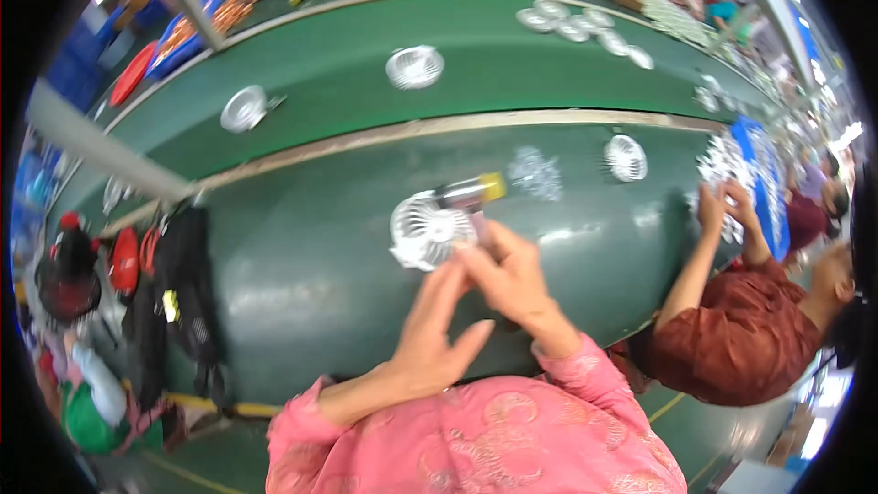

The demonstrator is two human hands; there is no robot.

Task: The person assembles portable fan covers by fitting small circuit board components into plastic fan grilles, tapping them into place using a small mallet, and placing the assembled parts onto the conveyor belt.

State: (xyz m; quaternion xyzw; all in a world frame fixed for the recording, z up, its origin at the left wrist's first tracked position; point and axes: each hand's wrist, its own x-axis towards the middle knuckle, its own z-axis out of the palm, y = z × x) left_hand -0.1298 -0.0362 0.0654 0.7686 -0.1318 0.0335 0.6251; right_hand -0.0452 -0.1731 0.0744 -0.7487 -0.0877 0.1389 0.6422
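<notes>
On the green work table before me lies a white round fan grille [416,224] with radial slats. Across its upper right edge rests a short dark and silver cylindrical tool [465,191] with a yellow end. My left hand [433,334] has its fingers stretched out and its thumb apart, the fingertips at the grille's lower edge. Close against those fingertips, my right hand [512,274] is closed in a pinch just below the tool. What it pinches, if anything, is blurred and too small to name. A pile of small clear or silvery pieces [535,174] sits right of the tool.
Another white grille [626,158] is farther right. Beyond a pale ledge, a green belt [320,91] carries several white grilles. At the right a co-worker [745,334] handles small white parts by a blue tray [764,187]. Dark bags [183,284] hang left, near a grey post [110,146].
</notes>
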